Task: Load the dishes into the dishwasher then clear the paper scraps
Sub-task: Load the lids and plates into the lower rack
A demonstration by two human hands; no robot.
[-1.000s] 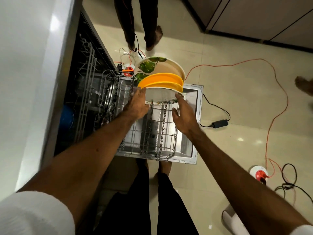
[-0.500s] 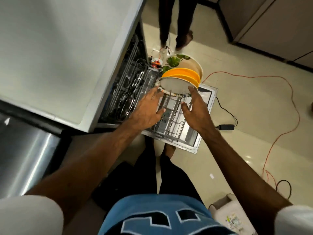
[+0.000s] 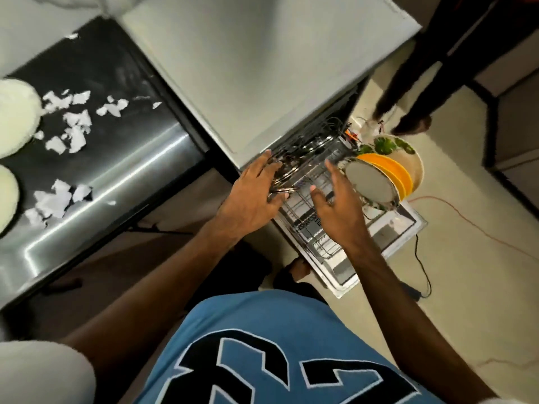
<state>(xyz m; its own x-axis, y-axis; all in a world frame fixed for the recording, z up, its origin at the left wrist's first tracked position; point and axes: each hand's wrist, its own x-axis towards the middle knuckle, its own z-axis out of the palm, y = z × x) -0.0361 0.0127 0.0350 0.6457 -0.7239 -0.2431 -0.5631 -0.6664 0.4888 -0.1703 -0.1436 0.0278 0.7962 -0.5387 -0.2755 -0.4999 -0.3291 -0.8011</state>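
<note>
The dishwasher's lower rack (image 3: 312, 225) is pulled out over the open door (image 3: 390, 240). Standing upright at its far end are a white plate (image 3: 370, 182), yellow plates (image 3: 390, 170) and a leaf-patterned plate (image 3: 408, 153). My left hand (image 3: 253, 193) hovers with spread fingers over the rack's left side, holding nothing. My right hand (image 3: 335, 205) is open just left of the white plate, apart from it. Torn white paper scraps (image 3: 73, 126) lie scattered on the dark steel counter (image 3: 122, 176) at the left, beside two white dishes (image 3: 14, 118).
The dishwasher's grey top (image 3: 262, 68) fills the upper middle. A person's legs (image 3: 408, 97) stand beyond the rack. An orange cable (image 3: 472, 223) and a black cable (image 3: 423, 275) run across the tiled floor at the right. My own feet are beside the open door.
Both hands have let go of the white plate and pulled back over the rack. The view has swung left and up, bringing the counter with the paper scraps into sight.
</note>
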